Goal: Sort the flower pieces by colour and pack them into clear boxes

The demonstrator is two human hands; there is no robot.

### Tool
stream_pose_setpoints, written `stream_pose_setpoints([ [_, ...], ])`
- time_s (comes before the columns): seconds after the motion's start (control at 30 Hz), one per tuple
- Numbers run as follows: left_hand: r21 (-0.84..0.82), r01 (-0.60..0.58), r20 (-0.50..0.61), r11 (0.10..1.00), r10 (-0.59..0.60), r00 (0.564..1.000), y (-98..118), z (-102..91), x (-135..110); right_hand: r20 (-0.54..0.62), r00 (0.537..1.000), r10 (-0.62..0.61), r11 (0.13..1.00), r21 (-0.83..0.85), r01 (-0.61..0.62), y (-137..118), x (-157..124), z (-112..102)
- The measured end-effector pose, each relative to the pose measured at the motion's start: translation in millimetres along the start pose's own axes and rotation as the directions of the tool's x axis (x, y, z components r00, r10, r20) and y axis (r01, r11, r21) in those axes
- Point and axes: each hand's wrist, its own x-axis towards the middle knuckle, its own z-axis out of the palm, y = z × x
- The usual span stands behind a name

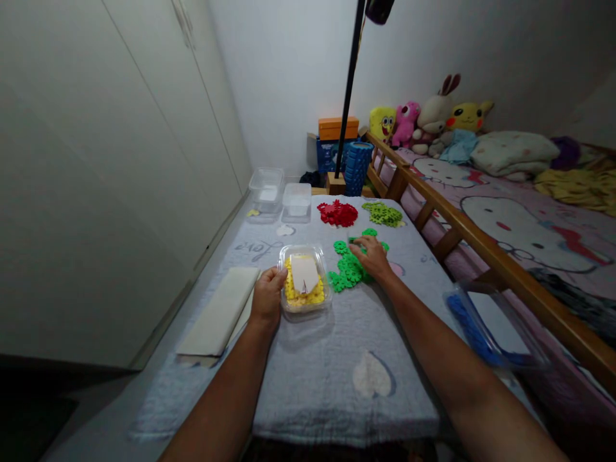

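My left hand point(268, 294) grips the left side of a clear plastic box point(304, 280) filled with yellow pieces, with a white card lying on top of them. My right hand point(371, 255) rests palm down on a pile of dark green flat pieces point(347, 269), its fingers curled over them. Beyond lie a red pile point(337, 213) and a light green pile point(384, 214). All of this sits on a table covered with a pale blue cloth point(332, 359).
Two empty clear boxes point(282, 194) stand at the table's far left. A folded white cloth point(220, 310) lies on the left. A clear box of blue pieces point(486, 327) sits at the right edge, beside a wooden bed rail point(481, 240). A black pole point(348, 90) stands behind.
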Motion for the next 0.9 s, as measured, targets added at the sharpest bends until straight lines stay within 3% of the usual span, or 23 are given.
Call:
stream_pose_setpoints([
  [0.17,0.046,-0.016,-0.019,0.999,0.017,1.000,0.1,-0.6,-0.4,-0.072,0.978,0.197,0.973,-0.112,-0.204,31.0,48.0,-7.3],
  [0.3,0.126,-0.047,-0.036,0.991,0.052,0.998,-0.6,-1.6,0.8,0.049,0.975,0.217,0.967,-0.146,-0.208,36.9,61.1,2.7],
  [0.53,0.141,-0.044,-0.032,0.989,0.049,0.998,3.0,0.6,-1.3,0.227,0.973,-0.047,0.996,-0.067,0.064,9.9,27.0,21.8],
  [0.73,0.037,-0.014,0.001,0.999,0.014,1.000,2.2,1.0,-1.3,0.278,0.921,-0.272,0.959,0.161,0.234,3.7,-1.9,11.4],
  [0.8,0.041,-0.013,-0.001,0.999,0.013,1.000,3.1,1.6,-1.5,0.209,0.945,-0.252,0.958,0.189,0.213,8.1,-4.3,4.1],
  [0.9,0.072,-0.043,0.003,0.996,0.043,0.999,5.3,2.8,-2.1,0.123,0.985,-0.122,0.989,0.097,0.110,14.4,-7.2,-1.5],
])
